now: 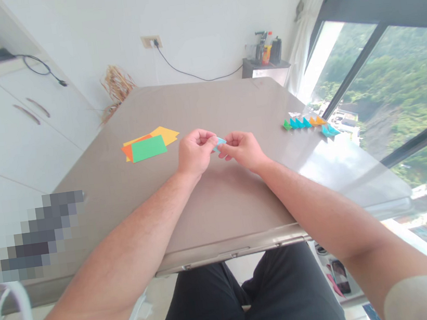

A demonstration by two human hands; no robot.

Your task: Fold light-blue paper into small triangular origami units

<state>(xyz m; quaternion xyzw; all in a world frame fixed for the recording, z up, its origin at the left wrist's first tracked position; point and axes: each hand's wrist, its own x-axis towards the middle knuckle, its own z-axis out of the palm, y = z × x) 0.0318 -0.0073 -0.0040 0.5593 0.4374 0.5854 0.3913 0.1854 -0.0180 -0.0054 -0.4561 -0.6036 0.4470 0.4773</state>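
Note:
Between my two hands, over the middle of the table, is a small piece of light blue folded paper [218, 143]. My left hand [197, 150] pinches its left side between thumb and fingers. From the other side, my right hand [242, 150] is closed on its right and lower edge. My fingers cover most of the paper, so its full shape is hidden. To the left lie sheets of coloured paper, with a green sheet [149, 148] on top of orange and yellow ones [169, 135]. Small folded paper boats [301, 123] in green, blue and orange stand in a row at the right.
The brown-grey table [219, 201] reaches from my lap toward the wall. A pixelated dark object [40, 238] is at its left edge. Windows [395, 78] border the right side. Behind the table, a small cabinet [266, 69] carries bottles, and a cable runs from a wall socket [151, 41].

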